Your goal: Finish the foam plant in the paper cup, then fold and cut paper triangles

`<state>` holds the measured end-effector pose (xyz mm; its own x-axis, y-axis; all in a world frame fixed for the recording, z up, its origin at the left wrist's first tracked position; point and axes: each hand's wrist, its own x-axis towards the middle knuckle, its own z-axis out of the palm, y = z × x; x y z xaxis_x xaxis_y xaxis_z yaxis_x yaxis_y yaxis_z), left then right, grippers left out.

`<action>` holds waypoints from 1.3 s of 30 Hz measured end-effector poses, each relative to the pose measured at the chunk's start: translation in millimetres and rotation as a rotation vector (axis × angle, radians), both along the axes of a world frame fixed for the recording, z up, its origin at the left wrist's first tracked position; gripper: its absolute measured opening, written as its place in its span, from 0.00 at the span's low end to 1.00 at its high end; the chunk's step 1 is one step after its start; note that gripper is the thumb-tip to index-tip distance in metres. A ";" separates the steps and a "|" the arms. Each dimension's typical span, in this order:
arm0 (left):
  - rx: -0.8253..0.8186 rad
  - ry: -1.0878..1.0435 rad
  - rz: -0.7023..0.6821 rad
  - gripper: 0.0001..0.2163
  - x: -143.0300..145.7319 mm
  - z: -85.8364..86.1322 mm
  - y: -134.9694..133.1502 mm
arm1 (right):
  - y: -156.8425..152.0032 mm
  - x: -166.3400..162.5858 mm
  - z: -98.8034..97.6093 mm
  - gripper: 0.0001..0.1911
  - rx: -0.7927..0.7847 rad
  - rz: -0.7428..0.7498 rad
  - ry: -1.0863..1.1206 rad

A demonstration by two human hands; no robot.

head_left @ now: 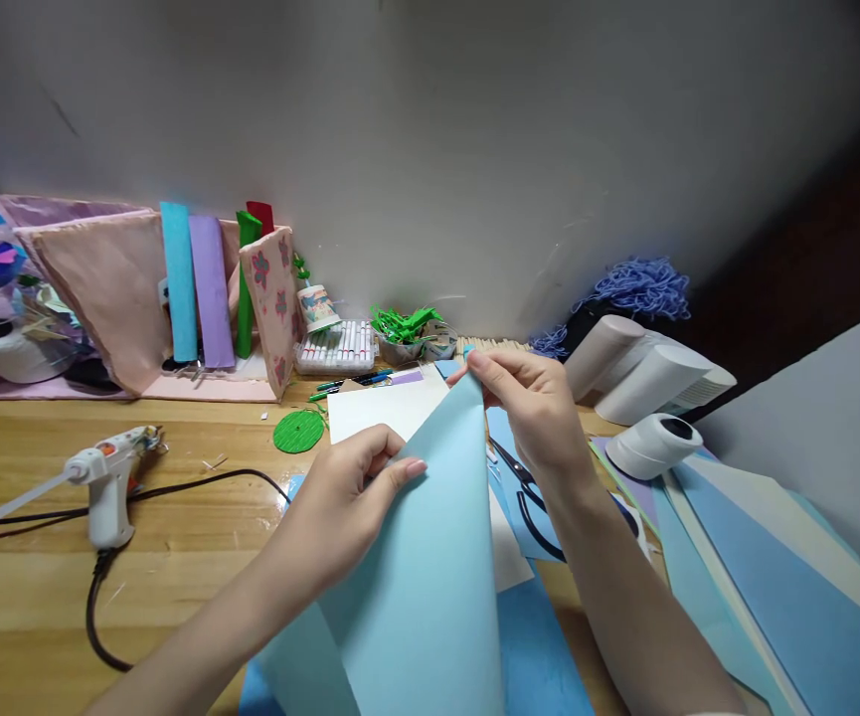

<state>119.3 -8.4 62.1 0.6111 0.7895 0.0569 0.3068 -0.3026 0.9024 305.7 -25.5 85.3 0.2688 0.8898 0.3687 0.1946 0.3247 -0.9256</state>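
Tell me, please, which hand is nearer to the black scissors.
Right. The right hand appears just above the scissors; the left hand is farther left, holding the light blue sheet.

Over on the left, a white glue gun [108, 487] sits on the wooden table [34, 617], nozzle to the right, glue stick poking out behind, dark cable looping below. Just past it, a green disc [298, 431] lies flat. Up against the wall [430, 169], the pink organiser [93, 259] shows a blue roll [180, 283], a purple roll [212, 293] and a green roll [249, 288], with a red one peeking out! Then comes a case of markers [336, 346], a patterned cup [317, 308] tilting near it, and green strips [404, 323] spilling over a bowl. Far right: tangled blue yarn [642, 288], white rolls [653, 383] and a white spool [653, 446] on its side.
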 end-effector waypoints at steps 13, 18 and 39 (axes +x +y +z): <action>-0.164 -0.115 0.117 0.14 1.1 -1.3 6.6 | 2.2 0.5 -2.9 0.12 -0.292 0.300 -0.038; -0.230 -0.143 0.104 0.15 1.2 -1.4 6.6 | 0.4 1.9 0.2 0.11 -0.345 0.345 -0.048; -0.198 -0.225 0.205 0.13 -1.9 -3.5 9.5 | -0.1 -5.2 -2.7 0.16 -0.384 0.461 -0.153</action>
<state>117.4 1.0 58.6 0.4284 0.9036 0.0055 0.1302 -0.0678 0.9892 300.6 -25.6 82.6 -0.2057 0.9786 0.0030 0.2537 0.0563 -0.9656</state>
